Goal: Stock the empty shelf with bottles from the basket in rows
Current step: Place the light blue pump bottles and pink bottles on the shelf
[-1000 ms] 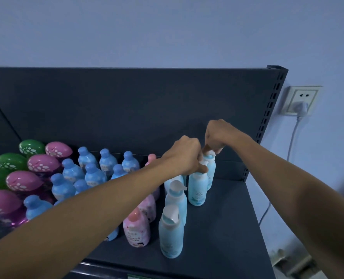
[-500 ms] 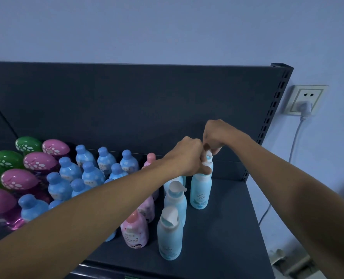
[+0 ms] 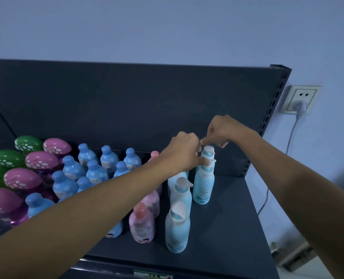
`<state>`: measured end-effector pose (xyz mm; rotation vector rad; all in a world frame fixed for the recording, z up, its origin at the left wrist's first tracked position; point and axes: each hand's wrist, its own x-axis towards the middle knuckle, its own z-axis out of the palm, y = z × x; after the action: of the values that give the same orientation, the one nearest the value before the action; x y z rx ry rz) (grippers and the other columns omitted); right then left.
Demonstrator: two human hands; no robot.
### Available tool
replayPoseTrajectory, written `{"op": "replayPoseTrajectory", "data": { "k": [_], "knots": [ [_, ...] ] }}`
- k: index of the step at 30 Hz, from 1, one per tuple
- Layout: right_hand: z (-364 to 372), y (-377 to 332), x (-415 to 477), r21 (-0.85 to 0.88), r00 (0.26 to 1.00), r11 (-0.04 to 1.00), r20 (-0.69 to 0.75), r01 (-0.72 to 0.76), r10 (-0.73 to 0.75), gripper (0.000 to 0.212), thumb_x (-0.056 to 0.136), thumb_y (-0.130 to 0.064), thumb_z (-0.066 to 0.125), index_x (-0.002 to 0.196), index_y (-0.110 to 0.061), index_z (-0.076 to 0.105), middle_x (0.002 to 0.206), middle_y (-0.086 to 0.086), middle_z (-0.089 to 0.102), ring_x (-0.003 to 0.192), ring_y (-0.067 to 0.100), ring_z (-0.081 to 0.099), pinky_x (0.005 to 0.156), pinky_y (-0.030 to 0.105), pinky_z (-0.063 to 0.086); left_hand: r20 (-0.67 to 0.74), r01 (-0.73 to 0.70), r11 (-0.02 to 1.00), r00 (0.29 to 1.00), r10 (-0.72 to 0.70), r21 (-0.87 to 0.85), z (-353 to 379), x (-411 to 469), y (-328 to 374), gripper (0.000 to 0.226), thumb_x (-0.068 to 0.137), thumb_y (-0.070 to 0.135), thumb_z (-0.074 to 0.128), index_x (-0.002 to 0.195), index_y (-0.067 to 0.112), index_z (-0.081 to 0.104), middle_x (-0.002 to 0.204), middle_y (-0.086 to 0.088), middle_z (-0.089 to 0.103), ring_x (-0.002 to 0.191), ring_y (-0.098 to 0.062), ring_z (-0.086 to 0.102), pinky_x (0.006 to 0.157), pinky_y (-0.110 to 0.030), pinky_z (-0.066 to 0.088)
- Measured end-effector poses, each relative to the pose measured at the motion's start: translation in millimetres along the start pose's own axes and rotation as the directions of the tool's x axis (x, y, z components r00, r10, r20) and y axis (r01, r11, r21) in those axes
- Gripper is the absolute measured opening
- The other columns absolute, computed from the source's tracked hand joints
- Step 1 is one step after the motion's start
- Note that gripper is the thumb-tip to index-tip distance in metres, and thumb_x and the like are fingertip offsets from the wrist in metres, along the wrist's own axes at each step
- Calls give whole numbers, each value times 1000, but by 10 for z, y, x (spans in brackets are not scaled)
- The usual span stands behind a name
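The shelf [image 3: 227, 228] is uniform dark grey, deck and back panel alike. The pale blue pump bottles [image 3: 177, 228] carry white pump heads and a darker blue print near the base. The pink bottles [image 3: 142, 226] have salmon caps and pale mottled bodies. The blue bottles [image 3: 72, 172] have mid-blue caps over lighter blue bodies. The green egg-shaped tops [image 3: 27, 143] and pink egg-shaped tops [image 3: 56, 147] bear white dots. The wall [image 3: 167, 27] is pale lilac-blue; the socket [image 3: 300, 98] and cable [image 3: 291, 135] are white.

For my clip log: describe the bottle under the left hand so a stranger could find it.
On the dark shelf, look to the right end, where pale blue pump bottles stand. The rightmost column holds two; it is the nearer bottle, its white pump pinched by the left hand, while its twin behind sits under the right hand.
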<state>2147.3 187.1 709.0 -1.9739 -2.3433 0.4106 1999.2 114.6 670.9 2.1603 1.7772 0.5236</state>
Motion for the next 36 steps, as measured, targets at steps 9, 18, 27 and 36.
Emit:
{"op": "replayPoseTrajectory", "data": {
  "k": [9, 18, 27, 36],
  "knots": [
    [-40, -823, -524, -52, 993, 997, -101, 56, -61, 30, 80, -50, 75, 86, -21, 75, 92, 0, 71, 85, 22, 67, 80, 40, 59, -141, 49, 998, 989, -43, 41, -824, -501, -746, 19, 82, 34, 77, 98, 23, 75, 103, -3, 71, 100, -27, 68, 89, -40, 58],
    [445, -2294, -1131, -52, 988, 993, -109, 107, -112, 21, 76, -44, 74, 87, -26, 73, 91, -4, 70, 89, 21, 66, 83, 40, 58, -110, 99, 992, 990, -90, 80, -1370, -1444, -1946, 18, 85, 31, 69, 101, 25, 73, 104, 0, 72, 100, -26, 68, 88, -42, 57],
    [1486, -3564, -1596, 11, 991, 993, -61, 118, -117, 24, 75, -41, 78, 92, -25, 73, 85, -8, 68, 87, 14, 64, 77, 37, 57, -25, 68, 988, 998, -65, 136, -1625, -2543, -3218, 19, 84, 28, 67, 98, 18, 75, 98, -4, 74, 95, -27, 68, 82, -41, 58],
    [2719, -4166, -2053, 57, 978, 991, 164, 121, -129, 20, 83, -33, 74, 99, -21, 72, 94, -2, 71, 91, 20, 65, 80, 41, 57, -9, 19, 998, 1000, -18, 53, -1298, -3292, -3818, 17, 85, 22, 63, 98, 21, 74, 98, -3, 73, 94, -27, 68, 80, -41, 57]
  ]
}}
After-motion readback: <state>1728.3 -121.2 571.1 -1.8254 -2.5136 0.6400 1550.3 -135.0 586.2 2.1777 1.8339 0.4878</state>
